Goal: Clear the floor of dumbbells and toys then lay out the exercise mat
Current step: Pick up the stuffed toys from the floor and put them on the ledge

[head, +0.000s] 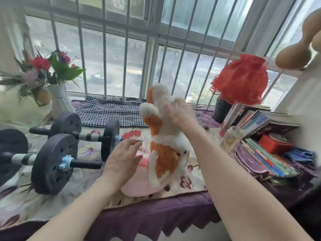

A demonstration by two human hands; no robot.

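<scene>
Right hand (177, 113) grips plush toy (163, 136) near its upper body; left hand (121, 159) released, fingers spread beside it; toy likely soft, light, squashy

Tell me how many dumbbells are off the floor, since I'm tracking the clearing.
2, both on the window ledge's floral cloth: the near dumbbell at the left edge, partly cut off, and the far dumbbell behind it. More may be out of view.

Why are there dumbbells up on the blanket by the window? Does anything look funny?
Yes, a bit. Two dumbbells lie on the flowery blanket on the window ledge, an odd spot for weights. The right hand holds a plush toy upright there, over something pink. The books at the right are a slumped, messy pile.
</scene>
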